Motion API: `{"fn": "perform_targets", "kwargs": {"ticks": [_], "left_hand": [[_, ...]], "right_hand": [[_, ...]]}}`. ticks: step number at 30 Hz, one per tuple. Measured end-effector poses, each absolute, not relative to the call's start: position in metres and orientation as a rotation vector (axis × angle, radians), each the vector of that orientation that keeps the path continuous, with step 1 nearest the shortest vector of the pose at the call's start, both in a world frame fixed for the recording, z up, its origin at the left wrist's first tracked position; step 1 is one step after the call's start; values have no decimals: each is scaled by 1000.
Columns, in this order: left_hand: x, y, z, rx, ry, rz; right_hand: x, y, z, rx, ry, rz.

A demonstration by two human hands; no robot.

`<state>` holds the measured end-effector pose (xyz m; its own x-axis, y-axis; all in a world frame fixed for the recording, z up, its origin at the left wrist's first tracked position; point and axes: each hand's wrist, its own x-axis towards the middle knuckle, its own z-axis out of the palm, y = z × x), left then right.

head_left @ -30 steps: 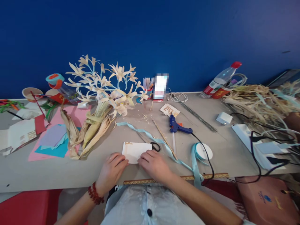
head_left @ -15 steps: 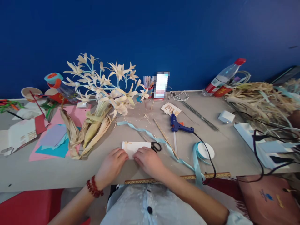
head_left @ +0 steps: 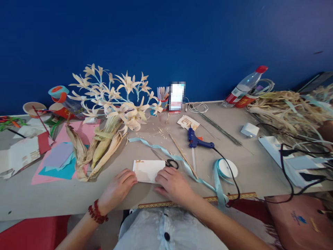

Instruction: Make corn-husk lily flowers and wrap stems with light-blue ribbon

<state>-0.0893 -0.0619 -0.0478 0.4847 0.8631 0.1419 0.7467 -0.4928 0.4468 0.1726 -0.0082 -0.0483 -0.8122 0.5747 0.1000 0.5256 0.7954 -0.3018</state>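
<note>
A white piece of card [head_left: 147,171] with a tan print at its top left corner lies on the table in front of me. My left hand [head_left: 120,187] has its fingers closed at the card's left edge, a red bead bracelet on the wrist. At the card's right edge, my right hand [head_left: 174,183] grips it with fingers bent over the top. Just behind the right hand are scissors [head_left: 172,163], their black handles partly covered by card and hand. A light blue ribbon [head_left: 149,144] and a thin wooden stick [head_left: 179,148] run past them.
A blue glue gun [head_left: 199,140] stands behind, its cord trailing to the right near a ribbon spool [head_left: 231,169]. Corn husks [head_left: 102,149] and husk flowers [head_left: 127,86] occupy the left. A power strip [head_left: 275,159] and a bottle [head_left: 244,86] are right.
My hands have moved apart, the left leftward and the right rightward, from the card's lower edge to its two sides. More of the card shows.
</note>
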Motion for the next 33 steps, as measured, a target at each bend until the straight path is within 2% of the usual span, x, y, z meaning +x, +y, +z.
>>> {"fn": "perform_targets", "kwargs": {"ticks": [7,15,33], "left_hand": [[-93,-60,-48,2395,1395,409],[-95,-45,-43,2309,1415,267],[-107,-49,-40,2313,1406,455]], "right_hand": [[162,-13,-65,-879,-2749,286],[153,-4,-50,-1135,-2749,428],[171,-21,-53,-1273,-2603,340]]}}
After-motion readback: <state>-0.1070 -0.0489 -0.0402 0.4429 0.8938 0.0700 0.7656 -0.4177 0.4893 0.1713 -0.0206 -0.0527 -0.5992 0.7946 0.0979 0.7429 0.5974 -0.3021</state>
